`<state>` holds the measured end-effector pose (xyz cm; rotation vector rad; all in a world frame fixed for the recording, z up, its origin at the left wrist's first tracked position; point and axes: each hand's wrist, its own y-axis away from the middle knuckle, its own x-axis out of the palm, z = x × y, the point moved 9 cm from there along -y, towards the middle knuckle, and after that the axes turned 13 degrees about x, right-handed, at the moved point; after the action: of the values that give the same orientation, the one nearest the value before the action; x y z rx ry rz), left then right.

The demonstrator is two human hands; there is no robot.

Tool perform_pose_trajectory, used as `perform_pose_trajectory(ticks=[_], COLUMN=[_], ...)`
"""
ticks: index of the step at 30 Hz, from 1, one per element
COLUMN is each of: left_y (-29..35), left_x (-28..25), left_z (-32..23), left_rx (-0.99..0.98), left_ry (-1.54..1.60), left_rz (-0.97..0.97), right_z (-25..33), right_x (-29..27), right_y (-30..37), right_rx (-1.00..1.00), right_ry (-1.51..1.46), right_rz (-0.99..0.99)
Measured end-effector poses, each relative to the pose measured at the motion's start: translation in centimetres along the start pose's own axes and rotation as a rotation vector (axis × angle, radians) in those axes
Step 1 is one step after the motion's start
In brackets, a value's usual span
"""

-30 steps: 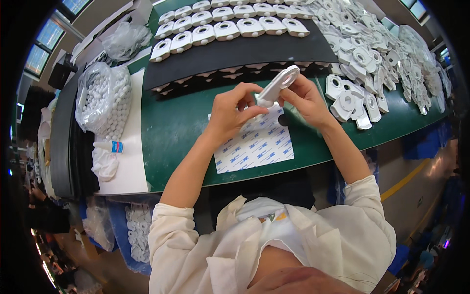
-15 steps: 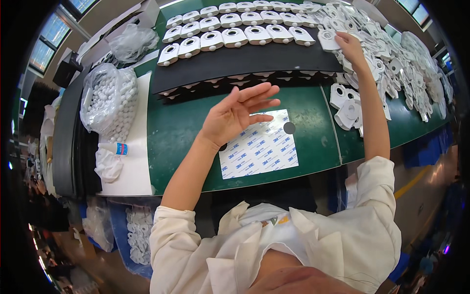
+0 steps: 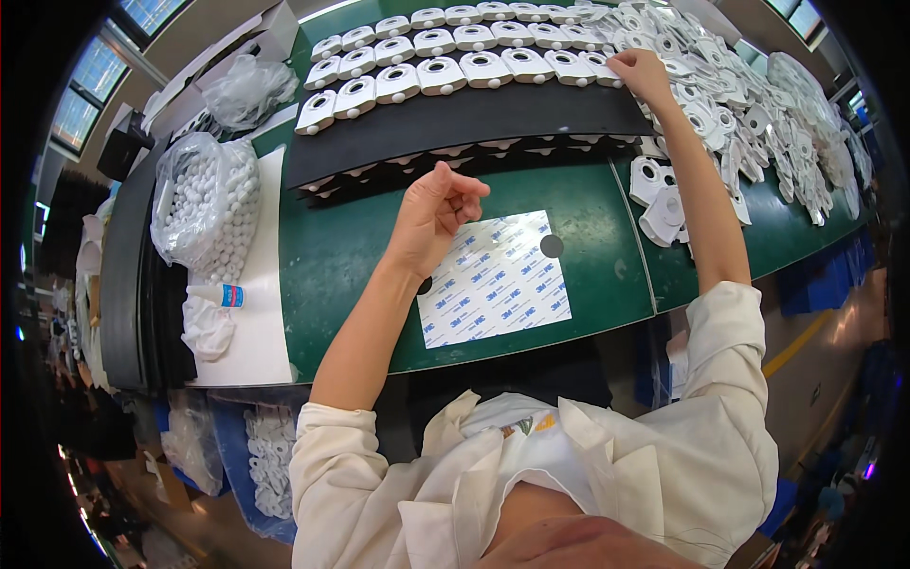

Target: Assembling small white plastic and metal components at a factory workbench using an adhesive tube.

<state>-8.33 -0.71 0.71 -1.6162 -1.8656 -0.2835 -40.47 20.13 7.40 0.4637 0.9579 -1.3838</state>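
Note:
My right hand [image 3: 646, 81] pinches a white plastic part [image 3: 601, 68] with a round hole, at the right end of the front row. That part sits beside its neighbour on a black foam board [image 3: 474, 116]. Several like parts [image 3: 441, 76] stand there in three rows, each with a small white ball at its front edge. Over the green table [image 3: 351, 237], my left hand [image 3: 436, 218] hangs with its fingers curled in and nothing visible in them. Below and right of it lies a square sheet of white backing paper [image 3: 498, 284] with blue print and black round tabs.
To the right spreads a heap of loose white parts [image 3: 758, 133]. On the left stand a clear bag of white balls [image 3: 209, 199], a small white bottle [image 3: 227, 295] with a blue-and-red label, a crumpled white cloth [image 3: 207, 327] and stacked black boards [image 3: 142, 275].
My right hand has moved left with the white part from beside the heap to the row's end. My left hand's spread fingers have curled in, and it has shifted slightly left.

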Motion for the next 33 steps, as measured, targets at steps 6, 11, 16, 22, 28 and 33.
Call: perform_pose_trajectory(ticks=[6,11,16,22,28,33], left_y=[0.0,0.1,-0.1,-0.1,0.0,-0.2], left_x=[-0.1,0.1,0.2,0.1,0.1,0.0], left_z=[-0.1,0.0,0.2,0.0,0.2,0.3], left_rx=[-0.033,-0.045,-0.062,-0.062,-0.072,-0.065], left_ry=[0.074,0.074,0.092,0.090,0.096,0.074], left_rz=[-0.064,-0.055,-0.061,-0.060,-0.062,-0.048], right_z=[3.8,7.4,7.7,6.9,2.4,1.1], right_x=[0.9,3.1,3.6,0.4,-0.4,0.0], right_y=[4.3,9.1,9.4,7.4,5.0,4.8], right_rx=[-0.249,-0.316,-0.352,-0.238,-0.186,-0.138], right_ry=[0.159,0.320,0.341,0.208,-0.001,-0.241], right_rz=[-0.100,-0.088,-0.157,-0.169,-0.100,0.086])
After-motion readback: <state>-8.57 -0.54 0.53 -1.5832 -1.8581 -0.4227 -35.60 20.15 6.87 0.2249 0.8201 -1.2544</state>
